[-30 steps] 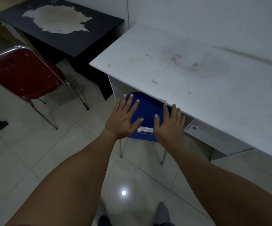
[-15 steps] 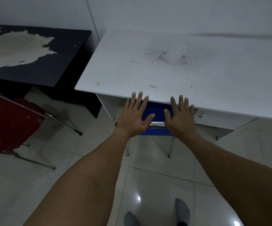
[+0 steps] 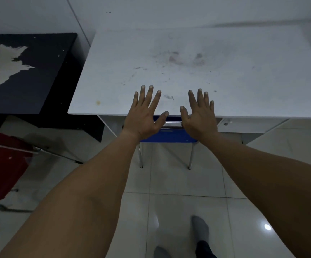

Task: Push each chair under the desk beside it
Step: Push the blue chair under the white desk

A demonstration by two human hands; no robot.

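A blue chair (image 3: 169, 135) with a chrome top rail sits almost wholly under the white desk (image 3: 244, 81); only its backrest and two rear legs show. My left hand (image 3: 143, 112) and my right hand (image 3: 199, 114) are flat with fingers spread over the backrest's top, their fingertips reaching over the desk's front edge. Neither hand grips anything. A red chair (image 3: 3, 164) stands out on the floor at the left, in front of the black desk (image 3: 39, 75).
The black desk has a large worn pale patch on top. A small drawer (image 3: 240, 124) sits under the white desk at the right. Walls stand right behind both desks. Glossy tiled floor (image 3: 169, 183) lies below me, with my socked feet at the bottom.
The blue chair has gone further under the white desk. Both hands have moved forward with it, and my view has swung to face the desk squarely.
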